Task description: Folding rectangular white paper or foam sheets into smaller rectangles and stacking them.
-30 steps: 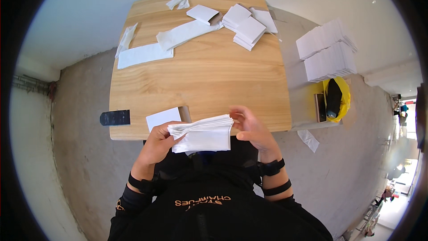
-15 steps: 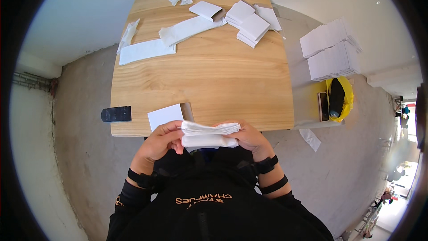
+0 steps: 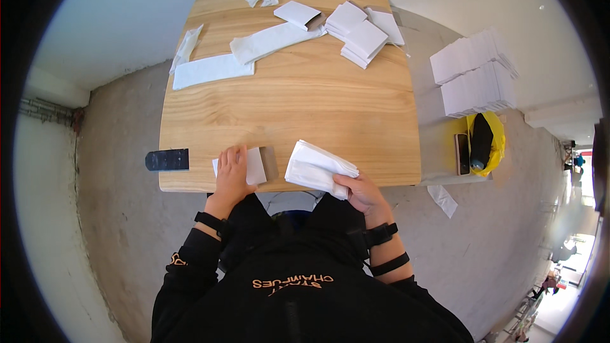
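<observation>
The right hand pinches a folded white cloth at its near corner, fingers closed on it, the bundle lying over the near edge of the wooden table toward 11 o'clock from the hand. The left hand lies flat, fingers spread narrowly, on a small white folded piece at 9 o'clock from the cloth. A dark flat object sits at 9 o'clock of that hand, at the table's edge. Toward 12 o'clock, at the far side, lie long white strips and a stack of folded squares.
</observation>
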A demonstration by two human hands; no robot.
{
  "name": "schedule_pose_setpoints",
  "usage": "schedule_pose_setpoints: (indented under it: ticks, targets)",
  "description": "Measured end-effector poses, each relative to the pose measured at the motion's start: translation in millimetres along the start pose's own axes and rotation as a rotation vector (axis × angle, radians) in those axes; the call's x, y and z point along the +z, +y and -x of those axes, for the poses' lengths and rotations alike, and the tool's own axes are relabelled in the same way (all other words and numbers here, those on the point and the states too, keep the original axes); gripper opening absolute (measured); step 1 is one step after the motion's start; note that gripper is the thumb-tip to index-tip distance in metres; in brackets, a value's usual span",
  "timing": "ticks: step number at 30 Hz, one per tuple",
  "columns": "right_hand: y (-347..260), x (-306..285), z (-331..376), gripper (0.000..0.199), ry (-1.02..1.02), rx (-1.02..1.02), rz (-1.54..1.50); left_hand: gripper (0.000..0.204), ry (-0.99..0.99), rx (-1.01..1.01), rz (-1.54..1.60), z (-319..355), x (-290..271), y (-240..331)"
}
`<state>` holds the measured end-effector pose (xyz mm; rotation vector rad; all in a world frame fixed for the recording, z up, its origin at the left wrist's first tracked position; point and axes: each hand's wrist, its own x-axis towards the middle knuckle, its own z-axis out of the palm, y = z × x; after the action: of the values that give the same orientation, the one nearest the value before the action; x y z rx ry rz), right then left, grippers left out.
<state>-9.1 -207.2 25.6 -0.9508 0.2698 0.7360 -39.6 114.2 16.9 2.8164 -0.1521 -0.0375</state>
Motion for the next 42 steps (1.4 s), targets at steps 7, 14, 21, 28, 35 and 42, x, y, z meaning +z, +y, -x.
schedule_pose_setpoints:
  ticks: [7,14,21,28,35,42]
  targets:
    - [0,9,-3,0.039,-0.009,-0.029,-0.016,0.092,-0.104,-0.005,0.255,4,-22,15]
    - [-1,20,-6,0.037,-0.008,-0.012,0.078,0.089,-0.060,0.025,0.316,8,-48,36]
    - [8,21,-8,0.031,0.063,-0.141,0.334,0.088,-0.046,0.052,0.267,7,-52,41]
    - [6,17,-4,0.035,-0.010,-0.056,0.512,0.088,-0.009,0.073,0.221,6,-50,47]
    - [0,11,-10,0.035,0.002,0.033,0.637,0.088,0.008,0.150,0.167,5,-43,50]
    - [6,6,-19,0.035,0.095,0.028,0.751,0.085,-0.043,0.199,0.120,-5,-33,49]
